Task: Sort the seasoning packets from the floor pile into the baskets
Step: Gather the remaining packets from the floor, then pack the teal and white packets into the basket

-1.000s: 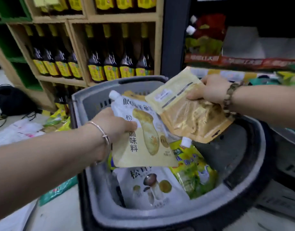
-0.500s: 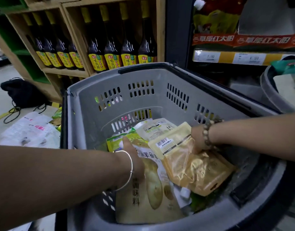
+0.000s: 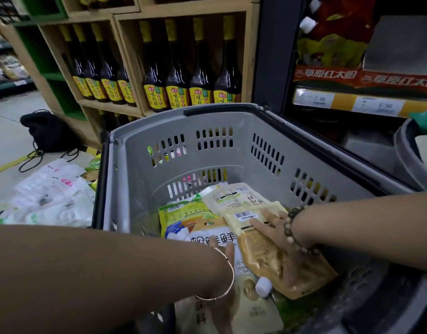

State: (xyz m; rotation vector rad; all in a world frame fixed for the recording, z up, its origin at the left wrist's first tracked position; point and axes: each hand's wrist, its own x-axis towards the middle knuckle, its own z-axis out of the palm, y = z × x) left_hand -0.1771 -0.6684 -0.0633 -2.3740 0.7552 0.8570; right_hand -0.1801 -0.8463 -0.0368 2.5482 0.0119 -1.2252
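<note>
A grey slotted plastic basket [image 3: 135, 189] sits before wooden shelves [image 3: 251, 44] of dark, yellow-labelled bottles [image 3: 178, 75]. Inside it, the right hand [image 3: 272, 227] lies flat, fingers spread, on a gold pouch [image 3: 255, 247]. The left hand [image 3: 223, 251] rests straight-fingered on a white pouch [image 3: 246, 307]. White packets [image 3: 53, 196] are heaped on the pale floor [image 3: 7, 131] just beside the basket.

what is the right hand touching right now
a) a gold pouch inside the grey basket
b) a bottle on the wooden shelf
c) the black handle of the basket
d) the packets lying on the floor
a: the right hand lies with its fingers spread on the gold pouch, which sits on other packets inside the grey basket.
</note>
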